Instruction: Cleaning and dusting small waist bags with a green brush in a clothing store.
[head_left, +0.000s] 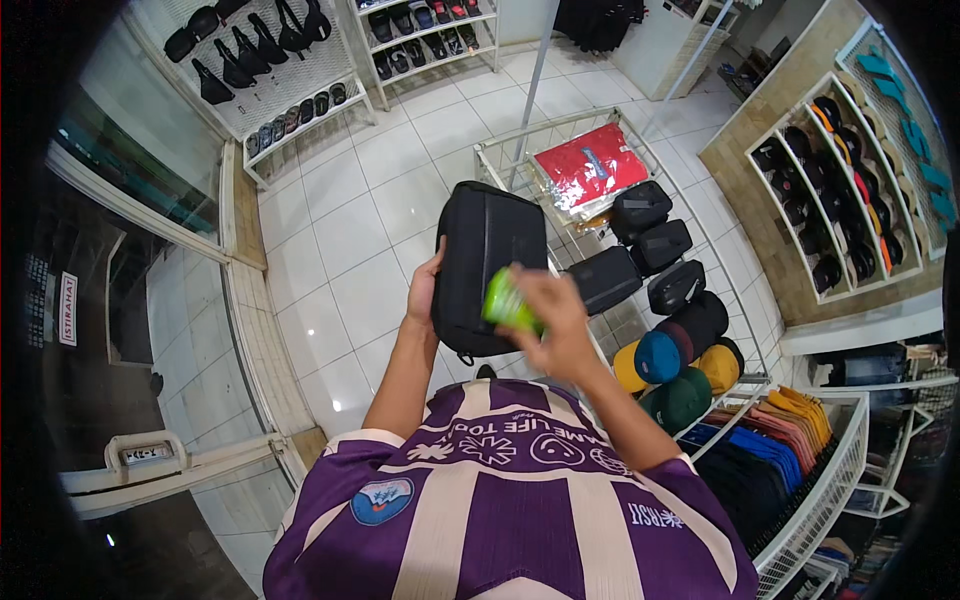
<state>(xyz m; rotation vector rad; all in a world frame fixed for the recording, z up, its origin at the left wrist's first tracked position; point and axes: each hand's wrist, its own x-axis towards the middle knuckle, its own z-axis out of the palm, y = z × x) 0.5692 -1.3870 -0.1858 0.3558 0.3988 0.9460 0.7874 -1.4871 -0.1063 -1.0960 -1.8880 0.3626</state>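
A black zippered bag (487, 247) is held up in front of my body, above the tiled floor. My left hand (425, 289) grips it along its left side, with the fingers hidden behind it. In my right hand (551, 322) is a bright green object (506, 300), blurred by motion; it may be a small container or a brush. It overlaps the lower right part of the bag's front, and I cannot tell whether it touches the fabric.
A white wire display table (694, 210) stands to the right, bearing a red packaged garment (591, 166), several black bags (604, 277) and caps (660, 356). Hanging shirts (780, 442) are at the lower right. A glass door (202, 405) is on the left; shoe racks (427, 45) stand behind.
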